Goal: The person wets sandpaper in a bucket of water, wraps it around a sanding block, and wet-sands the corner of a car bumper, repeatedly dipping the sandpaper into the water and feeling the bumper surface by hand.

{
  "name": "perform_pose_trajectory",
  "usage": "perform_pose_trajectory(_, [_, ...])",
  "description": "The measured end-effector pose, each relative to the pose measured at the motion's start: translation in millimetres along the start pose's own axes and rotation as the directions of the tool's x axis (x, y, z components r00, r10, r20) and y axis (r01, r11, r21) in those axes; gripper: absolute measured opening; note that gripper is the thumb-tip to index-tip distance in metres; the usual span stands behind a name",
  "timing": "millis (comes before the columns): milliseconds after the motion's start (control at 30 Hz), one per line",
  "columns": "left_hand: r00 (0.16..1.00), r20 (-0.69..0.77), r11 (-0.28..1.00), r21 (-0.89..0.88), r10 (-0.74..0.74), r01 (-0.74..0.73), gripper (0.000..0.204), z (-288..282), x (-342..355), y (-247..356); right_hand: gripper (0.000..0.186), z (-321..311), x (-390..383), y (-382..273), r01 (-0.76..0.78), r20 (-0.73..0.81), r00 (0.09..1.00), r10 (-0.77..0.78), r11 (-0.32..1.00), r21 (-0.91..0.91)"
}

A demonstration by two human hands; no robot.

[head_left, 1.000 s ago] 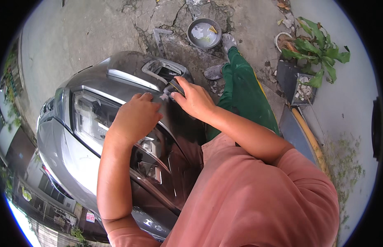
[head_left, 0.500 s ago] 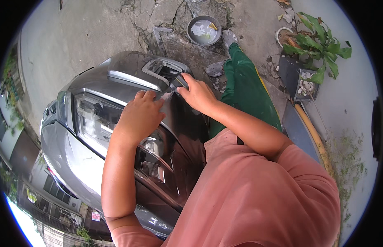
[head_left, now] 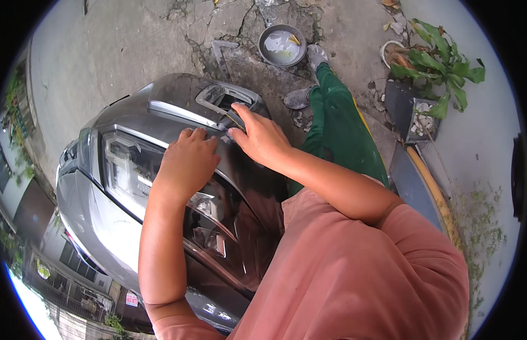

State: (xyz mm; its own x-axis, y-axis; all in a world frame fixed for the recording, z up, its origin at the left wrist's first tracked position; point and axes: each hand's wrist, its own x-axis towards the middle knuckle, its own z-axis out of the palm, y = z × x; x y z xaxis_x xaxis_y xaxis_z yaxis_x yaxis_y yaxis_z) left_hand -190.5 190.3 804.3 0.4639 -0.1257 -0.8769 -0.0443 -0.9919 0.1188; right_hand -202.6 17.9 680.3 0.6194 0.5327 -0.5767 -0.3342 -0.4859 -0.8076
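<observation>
A grey car fills the left side, with a clear-lensed light in its body. On the panel beside this light lies my left hand, open, palm down, its fingers bent over the surface. My right hand pinches a small dark flat piece between thumb and fingers and presses it against the bumper. That piece is mostly covered by the hand, so its kind does not show. Just beyond the fingers is a framed opening in the bumper, its rim scuffed pale.
A round basin of cloudy water stands on cracked concrete, with a yellowish piece in it. An L-shaped metal piece lies nearby. At the right are a leafy plant, a dark planter of stones and a yellow pipe by the wall.
My right hand has slid a little to the left along the bumper with the dark flat piece. The left hand has shifted slightly left on the panel.
</observation>
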Motion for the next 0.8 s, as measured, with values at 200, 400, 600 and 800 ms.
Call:
perform_pose_trajectory(200, [1.000,-0.017,1.000,-0.015,0.009,-0.009,0.031,-1,0,0,0.057,7,-17,15,0.140,-0.109,0.985,-0.132,0.988,0.064])
perform_pose_trajectory(400, [0.992,0.016,0.984,0.125,0.129,-0.130,0.022,12,3,-15,0.059,8,19,2,0.219,-0.090,0.970,-0.225,0.973,-0.074])
perform_pose_trajectory(600, [0.995,-0.073,0.997,0.043,0.069,-0.066,0.016,4,-1,-8,0.059,0,19,2,0.185,-0.027,0.982,-0.187,0.980,-0.072])
perform_pose_trajectory(800, [0.992,-0.078,0.994,0.066,0.097,-0.092,0.015,8,0,-10,0.057,2,-7,-1,0.296,-0.034,0.954,-0.297,0.955,-0.026])
